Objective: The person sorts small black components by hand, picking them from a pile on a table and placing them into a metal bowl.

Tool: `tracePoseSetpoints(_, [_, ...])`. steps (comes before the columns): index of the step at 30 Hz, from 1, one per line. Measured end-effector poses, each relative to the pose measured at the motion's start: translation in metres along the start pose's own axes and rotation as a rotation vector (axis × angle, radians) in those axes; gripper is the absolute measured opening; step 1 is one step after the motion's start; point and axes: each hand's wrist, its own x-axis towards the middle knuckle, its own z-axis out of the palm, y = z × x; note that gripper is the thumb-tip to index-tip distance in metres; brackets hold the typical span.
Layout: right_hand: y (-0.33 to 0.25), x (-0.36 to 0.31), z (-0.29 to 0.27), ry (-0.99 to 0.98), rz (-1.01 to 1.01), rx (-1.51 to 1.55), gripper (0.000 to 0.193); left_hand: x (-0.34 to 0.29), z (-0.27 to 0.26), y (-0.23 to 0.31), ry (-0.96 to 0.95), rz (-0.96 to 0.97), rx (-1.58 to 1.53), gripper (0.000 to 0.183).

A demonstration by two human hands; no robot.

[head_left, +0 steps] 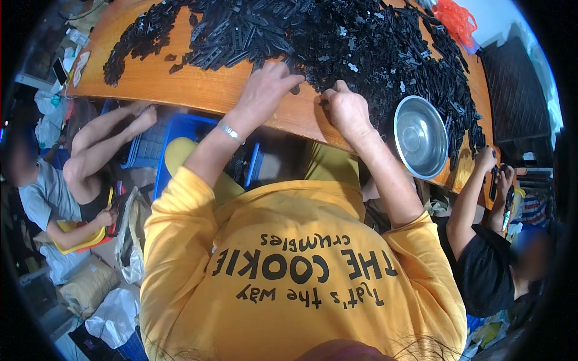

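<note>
Black plastic parts [241, 33] heaped at 12 o'clock on the wooden table [159, 78]; left hand [265, 90] at their near edge, thumb and fingers apart, grip unclear; right hand [349, 114] at 1 o'clock, fingers curled, hold can't be told; steel bowl [420, 137] at 2 o'clock.

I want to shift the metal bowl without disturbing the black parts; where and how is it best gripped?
Probably pinch the metal bowl by its near rim, inside and out, coming from the near side: its mouth faces up, that rim appears at the edge of the table, and black parts crowd its far side.
</note>
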Motion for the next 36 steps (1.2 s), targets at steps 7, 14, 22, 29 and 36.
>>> tracePoseSetpoints(7, [0.003, 0.005, -0.005, 0.024, -0.044, 0.125, 0.011, 0.021, 0.012, -0.018, -0.097, 0.159, 0.090, 0.017])
tracePoseSetpoints(14, [-0.015, 0.009, -0.014, 0.182, 0.139, 0.533, 0.025, 0.009, 0.019, -0.021, -0.026, -0.289, -0.436, 0.024])
tracePoseSetpoints(22, [-0.064, 0.015, -0.038, 0.514, 0.000, 0.988, 0.015, -0.012, 0.001, 0.017, 0.252, -0.714, -1.642, 0.022])
tracePoseSetpoints(29, [-0.082, 0.016, -0.046, 0.590, -0.072, 0.952, 0.017, -0.012, -0.018, 0.033, 0.313, -0.630, -1.682, 0.032])
tracePoseSetpoints(36, [-0.083, 0.016, -0.048, 0.614, -0.106, 0.884, 0.017, -0.013, -0.018, 0.036, 0.318, -0.599, -1.643, 0.037])
